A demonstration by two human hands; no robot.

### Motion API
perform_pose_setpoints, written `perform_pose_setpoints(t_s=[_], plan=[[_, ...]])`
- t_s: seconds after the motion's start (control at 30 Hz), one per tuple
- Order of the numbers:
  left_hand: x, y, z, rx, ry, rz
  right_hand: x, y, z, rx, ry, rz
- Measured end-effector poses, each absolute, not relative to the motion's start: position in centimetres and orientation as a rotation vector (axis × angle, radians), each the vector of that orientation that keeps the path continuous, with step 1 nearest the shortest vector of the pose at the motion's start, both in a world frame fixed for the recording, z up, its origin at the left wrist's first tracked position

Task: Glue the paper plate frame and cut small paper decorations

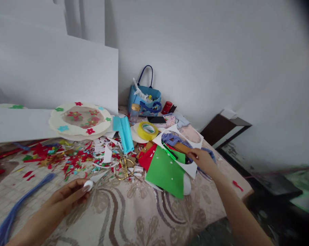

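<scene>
My left hand (67, 196), closed in a pinch over the patterned cloth, holds a small round white piece (88, 185). A pale pointed scrap (99, 176) lies just beyond its fingertips; I cannot tell whether the two are joined. To the right, my right hand (202, 160) pinches the end of a flat brown strip (182, 148) on the craft pile. Beside that strip are green-handled tool (170, 152), blue-purple yarn (173, 138), a green sheet (166, 172) and a red sheet (147, 159). Gold-handled scissors (125, 168) rest between the hands.
Many coloured scraps (72, 157) cover the left side. A flower-decorated white ring (81, 119) leans on white boards (54, 71). Yellow tape (147, 131), a turquoise strip (124, 135), a phone (156, 120), a jar (135, 112) and a blue bag (144, 97) stand toward the wall.
</scene>
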State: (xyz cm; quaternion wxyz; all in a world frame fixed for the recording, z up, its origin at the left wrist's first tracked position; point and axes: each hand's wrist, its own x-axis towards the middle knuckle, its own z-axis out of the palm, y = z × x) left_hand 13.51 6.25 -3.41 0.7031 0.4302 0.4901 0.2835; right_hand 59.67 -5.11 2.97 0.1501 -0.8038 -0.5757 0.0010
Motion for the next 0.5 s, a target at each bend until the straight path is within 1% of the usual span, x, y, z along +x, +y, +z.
perform_pose_setpoints(t_s=[0.1,0.2,0.27,0.37,0.47,0.5], plan=[[13.5,6.5,-3.8,0.899,1.087,0.621,60.9,-4.7,-0.3,-2.531,-1.657,-0.027],[13.5,6.7,-4.0,0.850,1.088,0.606,61.5,-4.2,-2.8,-2.575,-1.617,-0.065],[13.6,6.7,-3.9,0.841,1.077,0.606,62.0,-4.1,-3.3,-2.564,-1.607,-0.081],[13.6,6.5,-3.6,0.830,1.072,0.616,63.2,-4.7,-2.2,-2.510,-1.570,-0.115],[13.5,6.4,-3.6,0.853,1.071,0.611,64.5,-6.0,0.4,-2.426,-1.466,-0.201],[13.4,6.4,-3.7,0.878,1.067,0.601,64.7,-6.4,1.4,-2.331,-1.381,-0.219]])
